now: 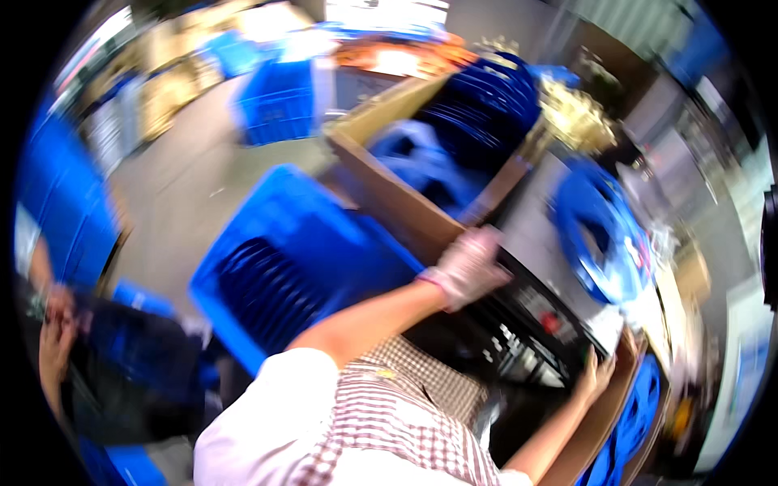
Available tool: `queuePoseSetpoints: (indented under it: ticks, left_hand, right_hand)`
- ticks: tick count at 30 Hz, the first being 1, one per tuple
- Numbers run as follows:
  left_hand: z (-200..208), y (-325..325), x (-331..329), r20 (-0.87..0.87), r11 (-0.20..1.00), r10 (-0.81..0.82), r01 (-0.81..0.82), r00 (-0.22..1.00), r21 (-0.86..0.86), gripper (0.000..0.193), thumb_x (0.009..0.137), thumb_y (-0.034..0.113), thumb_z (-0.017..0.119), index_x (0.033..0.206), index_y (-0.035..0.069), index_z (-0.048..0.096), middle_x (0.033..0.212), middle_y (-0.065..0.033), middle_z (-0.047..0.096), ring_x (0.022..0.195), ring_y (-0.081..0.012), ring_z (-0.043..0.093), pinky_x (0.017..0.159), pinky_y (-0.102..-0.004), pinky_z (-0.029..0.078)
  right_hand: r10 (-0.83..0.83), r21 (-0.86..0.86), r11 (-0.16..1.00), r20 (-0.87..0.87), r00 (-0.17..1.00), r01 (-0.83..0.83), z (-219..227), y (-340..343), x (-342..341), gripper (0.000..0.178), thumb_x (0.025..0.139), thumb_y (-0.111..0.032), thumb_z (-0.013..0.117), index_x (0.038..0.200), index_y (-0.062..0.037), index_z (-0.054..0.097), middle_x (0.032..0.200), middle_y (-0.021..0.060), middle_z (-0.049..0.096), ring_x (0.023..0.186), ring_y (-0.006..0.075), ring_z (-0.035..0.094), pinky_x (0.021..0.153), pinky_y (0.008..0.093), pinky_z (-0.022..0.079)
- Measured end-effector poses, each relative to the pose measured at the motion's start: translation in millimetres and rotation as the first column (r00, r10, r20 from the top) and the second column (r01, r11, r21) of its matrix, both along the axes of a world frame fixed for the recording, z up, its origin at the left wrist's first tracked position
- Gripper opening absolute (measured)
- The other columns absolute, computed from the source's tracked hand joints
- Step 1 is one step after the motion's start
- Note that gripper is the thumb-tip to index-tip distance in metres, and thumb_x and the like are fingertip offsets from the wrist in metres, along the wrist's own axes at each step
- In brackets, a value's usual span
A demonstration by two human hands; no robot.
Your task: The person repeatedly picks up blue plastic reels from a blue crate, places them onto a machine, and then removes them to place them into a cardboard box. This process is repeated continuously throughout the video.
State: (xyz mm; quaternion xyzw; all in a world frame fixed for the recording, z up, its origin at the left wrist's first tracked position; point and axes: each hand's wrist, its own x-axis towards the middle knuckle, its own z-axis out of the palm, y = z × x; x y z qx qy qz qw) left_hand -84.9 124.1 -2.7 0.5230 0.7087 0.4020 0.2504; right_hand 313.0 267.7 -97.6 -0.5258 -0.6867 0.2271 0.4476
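Note:
My left hand (470, 267) wears a pale pinkish glove and reaches across to the near corner of a cardboard box (397, 190), beside a dark worktable edge. Motion smears its fingers. Dark blue ring-like plastic parts (478, 105) are stacked in that box, with a bluish plastic wrap (425, 162) among them. My right hand (598, 377) is at the table's right front corner, close to a small white item (606, 328); whether it holds this is unclear. Right of it, a second cardboard box (600, 421) contains blue plastic parts (636, 413).
A blue crate (292, 194) with dark ribbed parts stands at my left. A blue ring-shaped part (604, 231) lies on the grey tabletop (531, 206). At far left, another person's hands (57, 324) are by a black object (134, 373). Another blue crate (279, 101) sits on the floor behind.

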Motion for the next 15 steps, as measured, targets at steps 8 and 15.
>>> queuePoseSetpoints:
  ticks: [8,15]
  left_hand:
    - [-62,47,29,-0.176,0.981,0.173,-0.154,0.969,0.117,0.082,0.072,0.022,0.083,0.141,0.007,0.04,0.134,-0.0211,0.048,0.122,-0.0389,0.05,0.103,-0.0426,0.044]
    - [-76,43,36,-0.104,0.975,0.161,-0.142,0.981,0.173,0.067,0.082,0.005,0.075,0.14,0.005,0.042,0.134,-0.0178,0.051,0.121,-0.032,0.052,0.105,-0.0352,0.042]
  right_hand:
    - [-0.072,0.08,0.994,-0.084,0.994,0.079,-18,-3,33,0.067,0.079,-0.015,0.078,0.138,-0.0009,0.048,0.13,0.0171,0.054,0.12,0.0304,0.052,0.104,0.0392,0.039]
    - [-0.152,0.1,0.984,0.029,0.988,0.148,-7,-20,31,0.066,0.081,-0.019,0.077,0.137,-0.0018,0.048,0.126,0.0192,0.055,0.119,0.0337,0.052,0.102,0.0402,0.042]
